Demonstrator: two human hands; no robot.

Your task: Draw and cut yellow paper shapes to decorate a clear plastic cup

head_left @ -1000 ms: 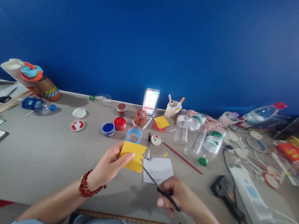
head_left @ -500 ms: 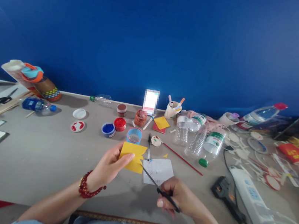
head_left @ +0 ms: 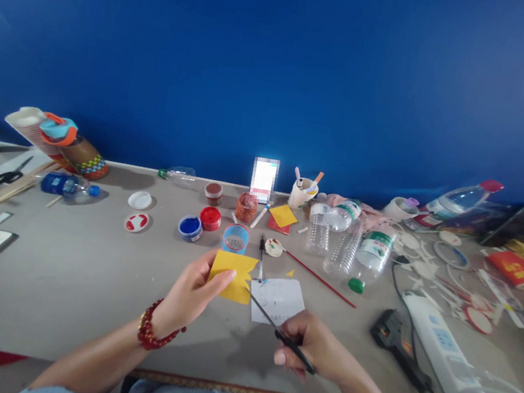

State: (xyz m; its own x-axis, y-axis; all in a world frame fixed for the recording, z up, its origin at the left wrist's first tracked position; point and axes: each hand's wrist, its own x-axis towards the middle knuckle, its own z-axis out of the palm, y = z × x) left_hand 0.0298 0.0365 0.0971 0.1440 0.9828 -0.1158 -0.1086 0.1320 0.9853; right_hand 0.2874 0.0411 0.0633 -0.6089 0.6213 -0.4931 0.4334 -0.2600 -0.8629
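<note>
Between thumb and fingers, my left hand pinches a square of yellow paper whose right edge has notches cut into it. My right hand grips black-handled scissors; their blade tips touch the paper's notched right edge. A white sheet with faint marks lies on the table beneath the blades. Just beyond it rests a small yellow scrap. A clear blue-rimmed cup stands right behind the paper.
Blue and red paint jars stand behind my left hand. A long red paintbrush lies to the right, near plastic bottles. At far right are a glue gun and a white power strip.
Almost nothing differs. Both hands, the yellow paper and the scissors stay in nearly the same place.
</note>
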